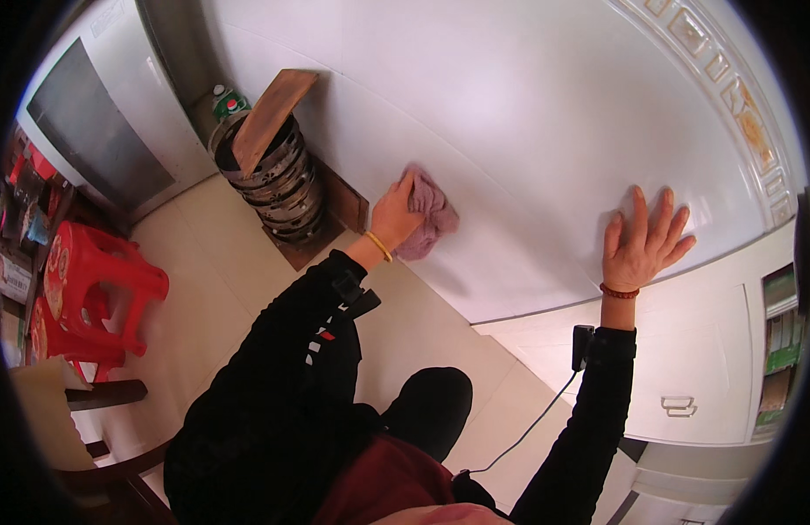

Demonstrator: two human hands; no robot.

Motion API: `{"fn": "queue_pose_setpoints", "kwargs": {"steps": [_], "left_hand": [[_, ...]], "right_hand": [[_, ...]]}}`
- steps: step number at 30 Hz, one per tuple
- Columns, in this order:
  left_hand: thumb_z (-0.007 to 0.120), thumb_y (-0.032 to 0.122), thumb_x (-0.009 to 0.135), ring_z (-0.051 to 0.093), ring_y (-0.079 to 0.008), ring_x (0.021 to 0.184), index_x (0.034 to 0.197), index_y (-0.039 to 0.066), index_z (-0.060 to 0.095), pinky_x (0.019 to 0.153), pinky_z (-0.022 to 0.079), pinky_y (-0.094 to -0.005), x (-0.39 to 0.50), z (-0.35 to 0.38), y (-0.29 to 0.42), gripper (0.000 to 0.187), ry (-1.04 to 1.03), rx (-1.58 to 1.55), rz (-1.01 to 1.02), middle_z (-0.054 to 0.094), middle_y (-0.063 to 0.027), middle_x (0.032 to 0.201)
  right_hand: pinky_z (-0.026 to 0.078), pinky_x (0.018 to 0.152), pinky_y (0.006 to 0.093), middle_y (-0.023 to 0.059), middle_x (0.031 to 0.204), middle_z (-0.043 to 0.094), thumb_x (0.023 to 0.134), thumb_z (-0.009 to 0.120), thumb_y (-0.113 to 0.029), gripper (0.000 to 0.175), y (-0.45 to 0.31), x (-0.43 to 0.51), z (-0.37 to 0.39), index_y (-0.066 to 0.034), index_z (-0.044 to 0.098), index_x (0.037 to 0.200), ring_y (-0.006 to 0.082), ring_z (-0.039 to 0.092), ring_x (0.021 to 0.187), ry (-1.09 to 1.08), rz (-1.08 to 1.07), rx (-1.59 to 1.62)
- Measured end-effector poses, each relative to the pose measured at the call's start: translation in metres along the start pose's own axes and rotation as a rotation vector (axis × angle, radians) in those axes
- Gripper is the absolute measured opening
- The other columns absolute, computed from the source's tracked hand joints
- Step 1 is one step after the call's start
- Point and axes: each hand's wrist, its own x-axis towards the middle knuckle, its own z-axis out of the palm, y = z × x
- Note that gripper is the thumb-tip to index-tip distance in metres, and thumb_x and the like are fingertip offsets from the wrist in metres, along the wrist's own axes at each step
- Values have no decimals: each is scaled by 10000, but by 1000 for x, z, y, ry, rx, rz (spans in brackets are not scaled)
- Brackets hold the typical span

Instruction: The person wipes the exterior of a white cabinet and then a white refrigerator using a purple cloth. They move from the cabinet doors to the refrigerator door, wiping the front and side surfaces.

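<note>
My left hand [397,213], with a yellow bangle at its wrist, grips a mauve cloth [434,213] and holds it against the low part of a glossy white wall [510,144]. Part of the cloth is hidden behind the fingers. To the right, my right hand [641,249] rests with fingers spread on the same wall, close to a white cabinet [693,328]; a red beaded bracelet circles that wrist. Nothing is held in it.
Left of the cloth stands a rusty perforated metal drum [280,190] with a wooden board [273,118] sticking out. Green-labelled bottles [229,104] stand behind it. Red plastic stools [103,289] and a grey-white appliance [109,111] are at left. A cable [526,426] hangs from my right sleeve.
</note>
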Motion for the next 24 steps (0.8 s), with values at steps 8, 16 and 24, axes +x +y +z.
{"fn": "queue_pose_setpoints", "kwargs": {"steps": [8, 16, 24], "left_hand": [[653, 73, 663, 538, -411, 1012, 1423, 186, 336, 859, 469, -442, 7, -15, 50, 831, -22, 164, 317, 546, -178, 1124], [628, 92, 691, 557, -418, 1010, 1427, 173, 312, 867, 463, -450, 46, -50, 24, 805, 162, 0, 87, 571, -210, 1103], [639, 121, 703, 528, -411, 1064, 1418, 125, 351, 873, 464, -436, 28, -50, 38, 771, 157, -69, 235, 532, -225, 1150]], "right_hand": [[73, 1140, 486, 45, 1401, 470, 856, 557, -310, 342, 1, 1, -3, -260, 655, 1180, 295, 325, 1364, 0, 15, 18], [70, 1139, 494, 48, 1411, 461, 837, 582, -297, 354, 2, -2, -3, -263, 653, 1182, 302, 323, 1366, -30, 26, 30], [89, 1139, 486, 67, 1401, 471, 835, 595, -264, 365, 2, 0, -3, -244, 642, 1197, 316, 353, 1343, -18, 1, 13]]}}
